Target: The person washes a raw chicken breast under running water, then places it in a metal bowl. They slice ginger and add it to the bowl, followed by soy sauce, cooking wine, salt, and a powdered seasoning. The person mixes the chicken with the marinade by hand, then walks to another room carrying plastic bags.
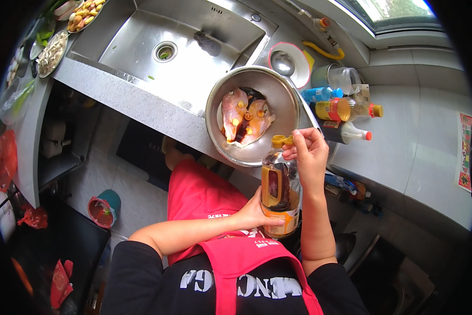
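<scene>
My left hand (259, 214) is wrapped around the lower part of a large clear plastic bottle (281, 193) of dark sauce with an orange label. The bottle stands upright in front of my apron, beside the near rim of a steel bowl (216, 138). Between thumb and forefinger, my right hand (310, 151) pinches the small flip lid (288, 139) of the yellow cap (278, 141), which is swung off to the right. Inside the bowl lie pieces of raw poultry (235, 110) with yellowish slices on top and dark sauce pooled around them.
A steel sink (133, 47) adjoins the bowl, its drain holding green scraps. To the right, a red-rimmed bowl holds a ladle (282, 63), near several sauce bottles (332, 109). Plates of sliced food (53, 53) sit far left; a teal bin (112, 201) stands on the floor.
</scene>
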Available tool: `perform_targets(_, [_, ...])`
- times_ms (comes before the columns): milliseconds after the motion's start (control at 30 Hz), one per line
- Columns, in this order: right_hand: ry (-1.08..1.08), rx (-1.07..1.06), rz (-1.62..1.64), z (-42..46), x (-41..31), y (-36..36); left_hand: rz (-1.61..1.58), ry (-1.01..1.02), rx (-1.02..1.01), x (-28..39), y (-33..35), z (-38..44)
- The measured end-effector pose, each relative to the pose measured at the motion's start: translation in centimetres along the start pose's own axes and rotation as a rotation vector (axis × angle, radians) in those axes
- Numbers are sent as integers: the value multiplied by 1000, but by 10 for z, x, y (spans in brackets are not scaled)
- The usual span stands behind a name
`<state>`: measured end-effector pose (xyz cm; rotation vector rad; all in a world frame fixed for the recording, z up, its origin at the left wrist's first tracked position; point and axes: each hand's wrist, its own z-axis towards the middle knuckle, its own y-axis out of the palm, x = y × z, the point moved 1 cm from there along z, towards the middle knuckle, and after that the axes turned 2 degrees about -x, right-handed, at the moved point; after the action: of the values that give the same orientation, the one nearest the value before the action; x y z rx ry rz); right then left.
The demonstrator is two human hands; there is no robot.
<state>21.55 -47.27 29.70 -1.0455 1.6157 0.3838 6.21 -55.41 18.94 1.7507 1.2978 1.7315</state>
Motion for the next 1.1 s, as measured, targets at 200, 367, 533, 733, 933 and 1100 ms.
perform_targets(200, [21, -6, -9, 3, 1, 6, -19, -7, -20, 1, -1, -1])
perform_targets(367, [19, -14, -31, 4, 2, 9, -45, 29, -39, 2, -1, -2])
perform_targets(533, [35, -13, -49, 6, 3, 13, -17, 48, -31, 3, -1, -3])
perform_targets(733, [42, -30, -46, 8, 7, 16, -55, -6, -38, 2, -2, -4])
perform_targets(933, [50, -30, -48, 9, 9, 19, -126, 9, -37, -1, -2, -5])
perform_targets(1100, [55, -30, -53, 10, 9, 21, -80, 0, -50, 4, -4, -5])
